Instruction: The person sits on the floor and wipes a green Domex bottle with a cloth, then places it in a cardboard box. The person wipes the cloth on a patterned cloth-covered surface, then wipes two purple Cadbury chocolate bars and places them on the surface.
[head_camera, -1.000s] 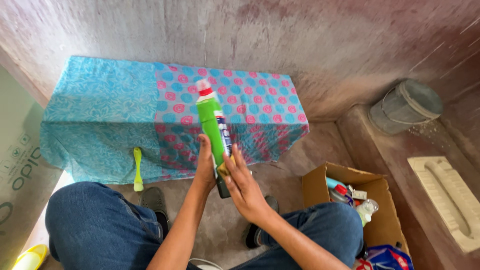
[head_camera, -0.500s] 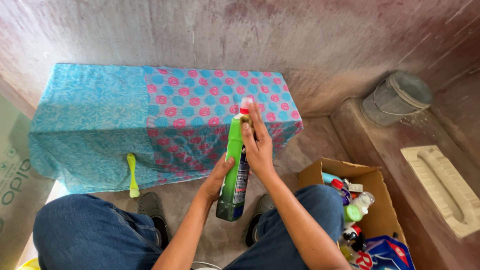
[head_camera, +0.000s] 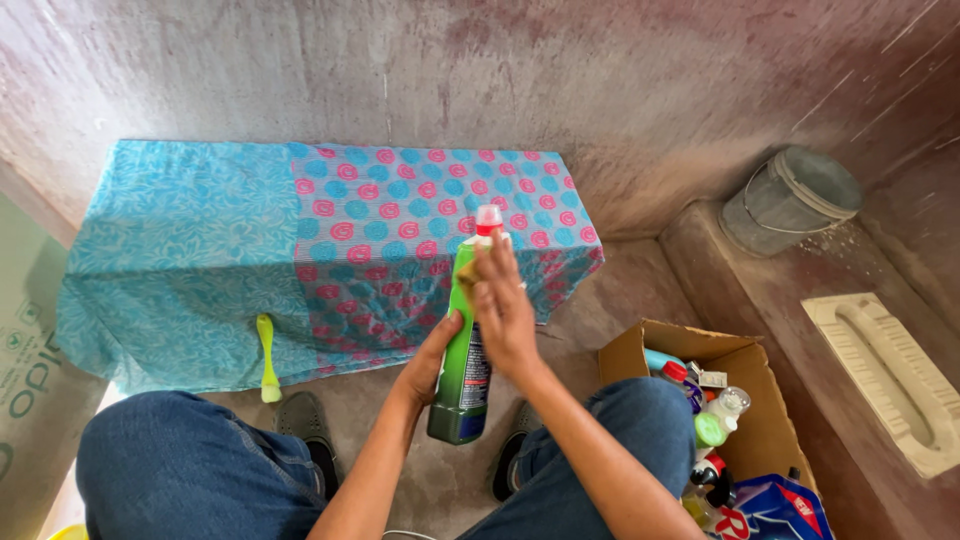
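Both hands on green bottle (head_camera: 462, 345) | left hand (head_camera: 432, 362) grips base | right hand (head_camera: 503, 305) apparently wraps neck

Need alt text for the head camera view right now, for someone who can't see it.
The left hand grips a green bottle with a red-and-white cap, while the right hand presses a yellowish cloth against its neck. Behind is a bench draped in blue and pink fabric; a cardboard box of bottles sits right.

The right hand (head_camera: 505, 310), low on the green bottle (head_camera: 462, 350) a second ago and up at its neck half a second ago, now sits slightly lower; the bottle has turned more upright.
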